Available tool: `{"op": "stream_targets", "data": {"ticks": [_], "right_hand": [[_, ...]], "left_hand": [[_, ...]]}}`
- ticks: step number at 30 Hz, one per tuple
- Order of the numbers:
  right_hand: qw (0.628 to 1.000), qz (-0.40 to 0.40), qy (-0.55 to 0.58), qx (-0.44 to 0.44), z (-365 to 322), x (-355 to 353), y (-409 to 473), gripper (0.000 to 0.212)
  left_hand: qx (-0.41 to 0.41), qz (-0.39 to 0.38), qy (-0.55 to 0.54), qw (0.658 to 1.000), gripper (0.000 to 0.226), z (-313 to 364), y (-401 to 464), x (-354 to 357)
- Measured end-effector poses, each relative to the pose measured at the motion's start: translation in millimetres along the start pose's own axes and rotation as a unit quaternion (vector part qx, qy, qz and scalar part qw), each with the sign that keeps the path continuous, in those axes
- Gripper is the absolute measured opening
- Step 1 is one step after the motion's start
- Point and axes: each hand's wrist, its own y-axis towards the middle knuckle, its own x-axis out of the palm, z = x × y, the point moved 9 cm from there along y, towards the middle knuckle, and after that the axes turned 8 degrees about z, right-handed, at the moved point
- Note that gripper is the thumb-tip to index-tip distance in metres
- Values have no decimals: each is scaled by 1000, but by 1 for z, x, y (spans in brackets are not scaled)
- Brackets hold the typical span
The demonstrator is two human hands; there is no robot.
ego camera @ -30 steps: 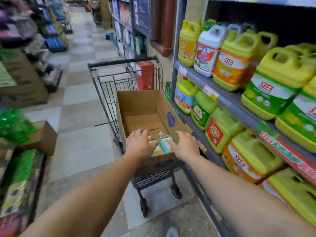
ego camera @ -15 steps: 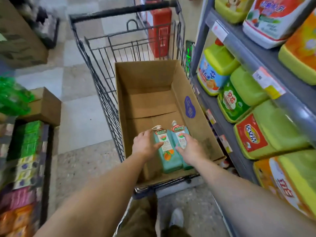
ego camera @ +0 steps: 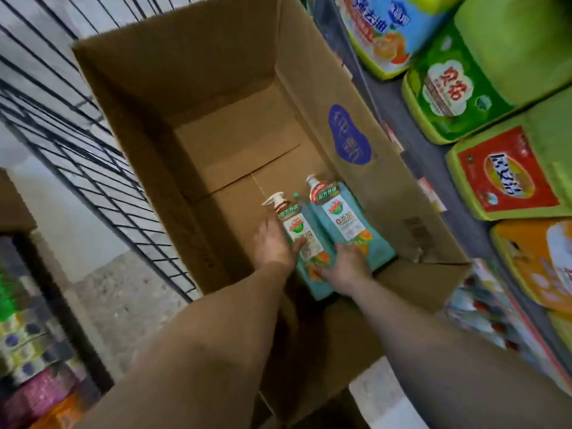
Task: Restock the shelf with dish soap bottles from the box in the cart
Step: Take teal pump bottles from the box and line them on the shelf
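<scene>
My left hand (ego camera: 274,243) and right hand (ego camera: 346,264) each hold a bottle (ego camera: 305,243) low in the box (ego camera: 356,168); such low grips could let pump tops tip or slip.

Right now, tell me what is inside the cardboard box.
Two teal dish soap bottles lie at the near end of the cardboard box; the rest shows bare floor. Hands cover the bottles' lower parts.
</scene>
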Motion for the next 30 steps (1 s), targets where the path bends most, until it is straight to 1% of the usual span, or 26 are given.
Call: {"op": "stream_targets", "data": {"ticks": [4, 7, 8, 10, 11, 12, 13, 14, 15, 16, 19, 21, 26, 30], "right_hand": [[999, -20, 19, 22, 2, 15, -2, 68], [996, -45, 74, 34, 2, 22, 1, 68], [990, -66, 113, 42, 4, 27, 2, 64], [973, -116, 188, 70, 9, 38, 0, 58], [966, -133, 210, 76, 11, 42, -1, 60], [962, -144, 217, 78, 13, 48, -1, 68], [960, -150, 222, 79, 15, 51, 0, 75], [960, -149, 227, 75, 15, 53, 2, 74], [959, -148, 233, 69, 15, 52, 3, 67], [956, -150, 242, 67, 15, 51, 2, 62], [953, -133, 269, 45, 12, 46, 2, 60], [949, -114, 292, 34, 4, 43, -1, 63], [931, -57, 361, 2, -20, 16, -7, 67], [910, 17, 413, -36, -35, -28, -24, 84]], "left_hand": [[-50, -23, -66, 996, 72, -9, 16, 2], [-72, -62, -98, 991, 68, -19, 20, 10], [-84, -77, -126, 985, 72, -24, 24, 18], [-98, -106, -188, 971, 90, -32, 28, 37], [-97, -105, -211, 967, 101, -43, 35, 49], [-97, -109, -205, 968, 110, -53, 42, 60], [-94, -105, -238, 961, 115, -44, 30, 43], [-102, -101, -243, 959, 117, -48, 33, 47], [-110, -101, -263, 953, 116, -55, 50, 65], [-107, -103, -262, 954, 114, -42, 40, 49], [-131, -111, -281, 944, 95, -27, 32, 32], [-117, -99, -296, 943, 97, -21, 29, 21], [-39, -78, -301, 950, 107, 14, 34, -22], [48, -58, -311, 947, 100, 58, 18, -71]]}}
